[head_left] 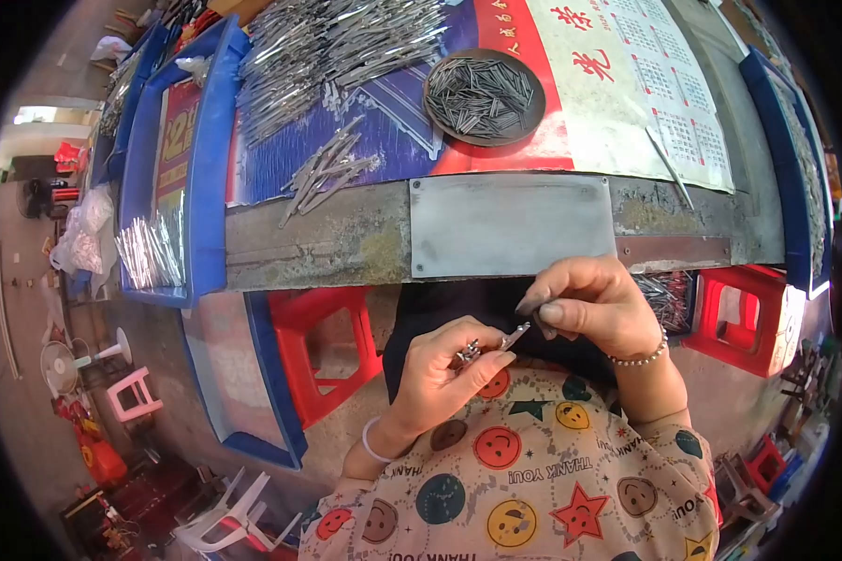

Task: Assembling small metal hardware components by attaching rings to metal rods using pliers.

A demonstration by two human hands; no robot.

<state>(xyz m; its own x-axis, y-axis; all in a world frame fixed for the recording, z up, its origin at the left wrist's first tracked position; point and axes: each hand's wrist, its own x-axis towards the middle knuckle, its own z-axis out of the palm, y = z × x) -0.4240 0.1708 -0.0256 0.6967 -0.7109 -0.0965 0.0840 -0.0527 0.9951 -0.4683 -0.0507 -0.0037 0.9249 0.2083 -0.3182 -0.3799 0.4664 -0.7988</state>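
My left hand (451, 363) is closed around several small shiny metal pieces (470, 352). One slim metal piece (515, 335) sticks out between its thumb and fingers, toward the right. Close by, my right hand (594, 304) has thumb and fingertips pinched together; what they hold, if anything, is too small to make out. Both hands are above my lap, just in front of the bench edge. Beyond them lies a flat grey metal plate (510, 226), fixed at the bench's front. Behind it stands a round brown bowl (431, 112) full of short dark pins (482, 93).
A large heap of slim metal strips (337, 42) covers the far left bench, with a smaller pile (327, 173) nearer. Blue trays (208, 168) flank the bench, the left one holding shiny strips (152, 252). A thin rod (669, 168) lies right. Red stools (320, 351) stand below.
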